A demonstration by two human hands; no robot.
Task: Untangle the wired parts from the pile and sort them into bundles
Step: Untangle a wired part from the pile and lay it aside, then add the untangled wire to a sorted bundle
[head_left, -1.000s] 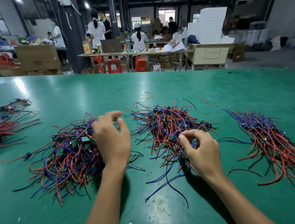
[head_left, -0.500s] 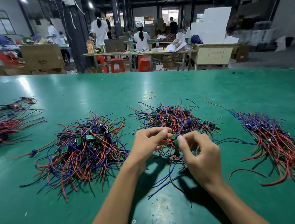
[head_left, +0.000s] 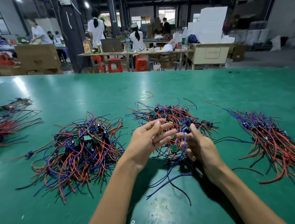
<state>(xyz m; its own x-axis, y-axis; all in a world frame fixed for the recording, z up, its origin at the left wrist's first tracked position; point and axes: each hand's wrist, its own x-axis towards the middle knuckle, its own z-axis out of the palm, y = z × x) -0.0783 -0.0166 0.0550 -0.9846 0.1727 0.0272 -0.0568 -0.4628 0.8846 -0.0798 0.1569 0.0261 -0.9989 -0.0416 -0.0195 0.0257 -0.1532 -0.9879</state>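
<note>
Three heaps of red, blue and black wired parts lie on the green table (head_left: 98,213). A tangled pile with small green boards (head_left: 79,149) lies to the left and a second tangled pile (head_left: 171,113) in the middle. A combed-out bundle (head_left: 272,137) lies to the right. Both hands hover over the middle pile's near edge. My right hand (head_left: 199,148) pinches one wired part (head_left: 186,129) between thumb and index finger, and its blue wire hangs down. My left hand (head_left: 145,142) is beside it with fingers spread and straight, holding nothing.
Another straightened bundle (head_left: 1,127) lies at the far left edge. Loose red wires (head_left: 149,94) lie beyond the middle pile. A small screw (head_left: 133,221) sits on the table between my forearms. People work at benches (head_left: 138,52) behind the table.
My left hand came over from the left pile to the middle pile and has now let go and spread its fingers. My right hand has lifted one part up out of the pile.
</note>
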